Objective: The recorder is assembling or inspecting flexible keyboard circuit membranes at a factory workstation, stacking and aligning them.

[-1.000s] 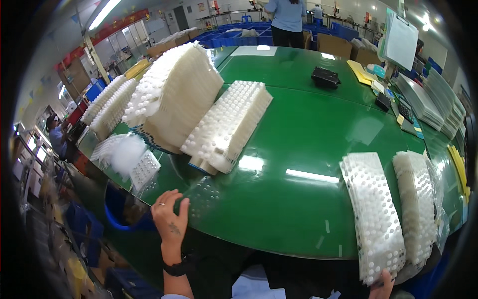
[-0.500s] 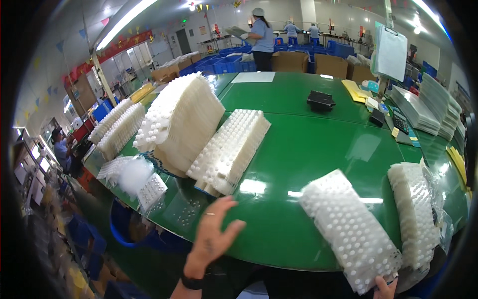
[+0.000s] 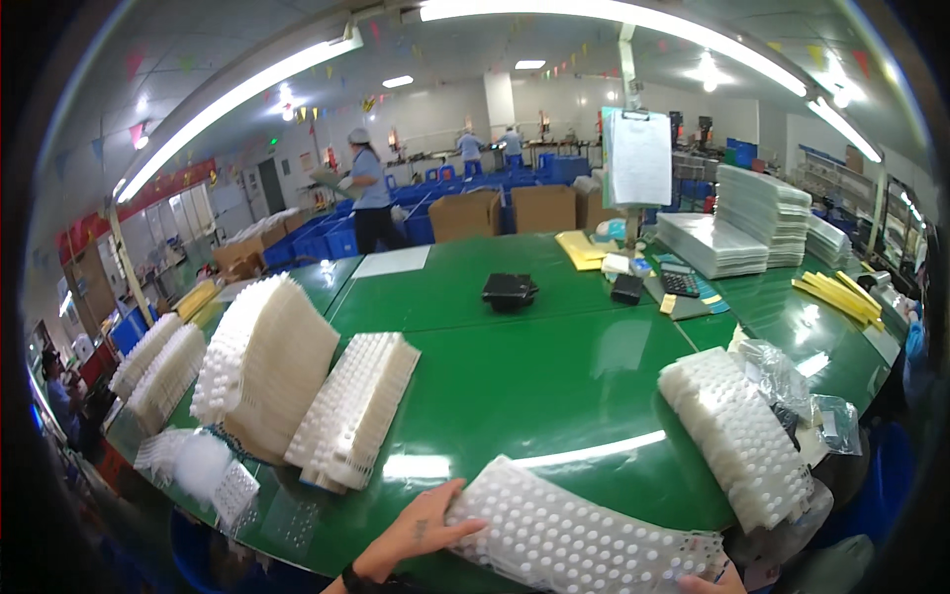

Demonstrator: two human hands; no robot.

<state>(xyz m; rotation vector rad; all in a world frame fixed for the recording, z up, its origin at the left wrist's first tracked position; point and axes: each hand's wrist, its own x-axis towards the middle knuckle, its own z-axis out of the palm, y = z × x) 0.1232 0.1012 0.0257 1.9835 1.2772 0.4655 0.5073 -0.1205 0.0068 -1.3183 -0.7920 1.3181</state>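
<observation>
A long, slightly bowed stack of translucent plastic sheets (image 3: 584, 535) covered in rows of white round bumps lies at the near edge of the green table, between my hands. My left hand (image 3: 426, 525) grips its left end, thumb over the top and fingers along the far side. At the other end my right hand (image 3: 712, 579) holds the near right corner, partly cut off by the picture's lower edge. To the right rests a similar bumpy stack (image 3: 737, 431). On the left stand a tall fanned stack (image 3: 267, 366) and a lower stack (image 3: 356, 406) of the same sheets.
A black box (image 3: 510, 290), a calculator (image 3: 679, 280) and a clipboard (image 3: 638, 158) on a post are farther back. Clear tray piles (image 3: 762, 223) and yellow strips (image 3: 839, 299) are at the right. A person in blue (image 3: 368, 188) walks beyond the table.
The view has turned to the right. My left hand has come onto the sheet stack's left end, and the stack has swung from steeply slanted to lying more crosswise before me.
</observation>
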